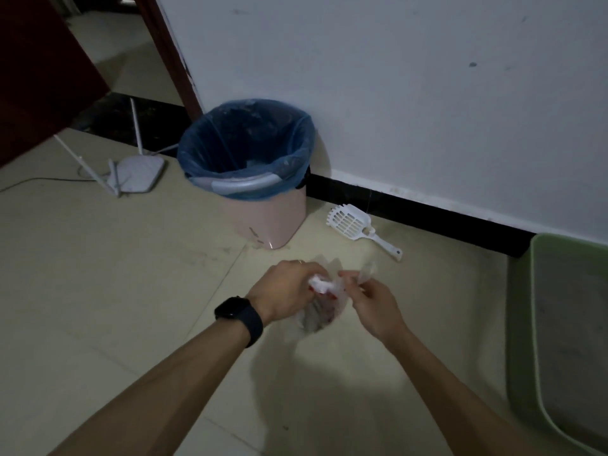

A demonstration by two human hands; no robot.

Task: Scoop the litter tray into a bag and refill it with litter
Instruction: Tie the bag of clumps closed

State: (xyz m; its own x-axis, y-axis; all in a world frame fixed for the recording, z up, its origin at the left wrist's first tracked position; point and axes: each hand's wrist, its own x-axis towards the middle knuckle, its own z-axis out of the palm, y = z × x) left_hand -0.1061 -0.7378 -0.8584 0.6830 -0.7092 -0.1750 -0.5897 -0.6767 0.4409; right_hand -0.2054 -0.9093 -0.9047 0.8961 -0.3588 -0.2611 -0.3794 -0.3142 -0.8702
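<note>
A small clear plastic bag with dark clumps inside hangs between my hands above the floor. My left hand, with a black watch on the wrist, grips the bag's bunched white top. My right hand pinches a clear strip of the bag's upper edge. The white slotted litter scoop lies on the floor by the wall, beyond my hands. The green litter tray with grey litter sits at the right edge, partly cut off.
A pink bin lined with a blue bag stands against the white wall, just beyond my hands. A white router with antennas and a cable lies on the floor to the left, near a dark doorway.
</note>
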